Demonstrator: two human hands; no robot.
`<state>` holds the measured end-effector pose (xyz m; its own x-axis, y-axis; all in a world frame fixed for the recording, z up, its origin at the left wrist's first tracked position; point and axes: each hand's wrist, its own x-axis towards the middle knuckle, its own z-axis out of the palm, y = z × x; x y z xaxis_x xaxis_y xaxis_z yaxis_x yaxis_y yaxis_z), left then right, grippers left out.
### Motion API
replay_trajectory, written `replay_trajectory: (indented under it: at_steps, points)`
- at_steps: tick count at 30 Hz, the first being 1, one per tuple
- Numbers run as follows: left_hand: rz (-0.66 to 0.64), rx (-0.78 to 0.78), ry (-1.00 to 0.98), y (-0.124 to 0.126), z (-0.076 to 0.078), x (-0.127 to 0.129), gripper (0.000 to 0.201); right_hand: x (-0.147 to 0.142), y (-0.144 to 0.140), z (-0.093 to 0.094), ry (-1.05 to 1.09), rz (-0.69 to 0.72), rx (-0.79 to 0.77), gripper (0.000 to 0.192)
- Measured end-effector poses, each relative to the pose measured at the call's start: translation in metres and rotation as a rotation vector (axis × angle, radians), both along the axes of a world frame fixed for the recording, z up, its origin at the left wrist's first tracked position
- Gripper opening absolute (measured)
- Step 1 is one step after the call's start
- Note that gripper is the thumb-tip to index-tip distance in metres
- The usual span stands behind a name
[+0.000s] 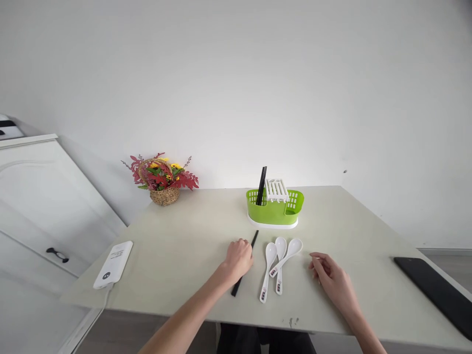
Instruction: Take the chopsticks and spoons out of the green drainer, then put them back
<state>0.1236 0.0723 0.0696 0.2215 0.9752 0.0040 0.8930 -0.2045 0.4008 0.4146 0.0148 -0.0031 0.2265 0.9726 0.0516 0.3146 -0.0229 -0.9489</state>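
Observation:
My left hand (239,259) lies on the table with its fingers curled over a black chopstick (254,238), which runs diagonally beneath it. Whether the fingers have lifted the chopstick I cannot tell; it looks flat on the table. Three white spoons (279,260) lie side by side just right of that hand. My right hand (329,276) rests on the table to the right of the spoons, fingers loosely bent, holding nothing. Behind the spoons stands a green cutlery holder (276,210) with black chopsticks (261,185) upright in its left compartment and a white insert on top.
A basket of red and yellow flowers (162,179) stands at the table's back left against the wall. A white power bank (113,263) lies near the left edge. A flat black object (438,292) lies at the right edge. A white cabinet (40,206) stands to the left.

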Motion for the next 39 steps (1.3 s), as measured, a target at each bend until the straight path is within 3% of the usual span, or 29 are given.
replay_trajectory:
  at_steps: [7,12,14,17,21,26,32,39]
  points:
    - [0.053,0.045,-0.151,-0.002,0.01,-0.016,0.035,-0.004,0.0,0.005,0.071,-0.03,0.042,0.054]
    - [0.06,0.101,-0.302,-0.002,0.042,-0.041,0.024,-0.004,0.001,0.005,0.085,-0.015,0.055,0.056]
    - [0.063,0.095,-0.539,-0.004,0.055,-0.048,0.017,-0.012,-0.001,0.009,0.088,-0.031,0.072,0.056]
    - [0.111,-0.002,-1.065,-0.01,0.065,-0.051,0.035,-0.042,-0.009,0.025,0.084,-0.001,0.117,0.052]
    - [0.251,-0.168,-1.479,-0.021,0.053,-0.046,0.046,-0.104,-0.02,0.059,0.146,0.253,0.161,0.052]
    - [0.332,-0.235,-1.624,-0.036,0.032,-0.035,0.036,-0.158,-0.02,0.079,0.201,0.517,0.013,0.061]
    - [0.369,-0.258,-1.609,-0.043,0.031,-0.032,0.038,-0.166,-0.017,0.07,0.123,0.379,0.033,0.061]
    - [0.422,-0.266,-1.651,-0.04,0.039,-0.038,0.03,-0.156,-0.02,0.07,0.17,0.445,0.014,0.058]
